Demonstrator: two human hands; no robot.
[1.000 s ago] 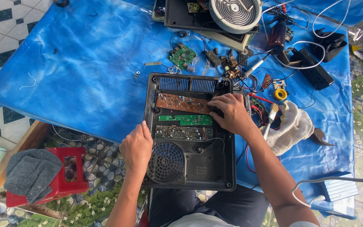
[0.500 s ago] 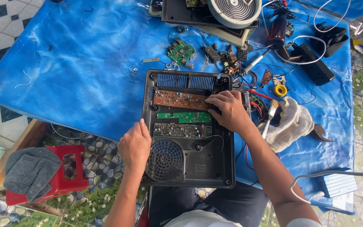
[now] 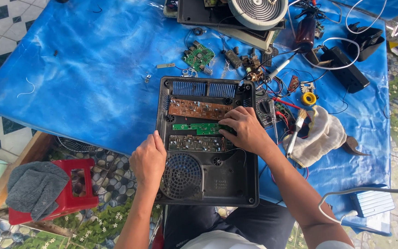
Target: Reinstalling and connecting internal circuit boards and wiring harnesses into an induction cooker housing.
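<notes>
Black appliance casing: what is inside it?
Inside the black casing: a brown circuit board, green board, dark board, round fan grille. The right hand hides the boards' right ends.

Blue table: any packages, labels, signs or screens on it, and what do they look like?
No packages, signs or lit screens show.
Meter: right of the open black case, dark, with a round dial; any screen on it is too small to tell.
Right hand rests on the green board.
</notes>
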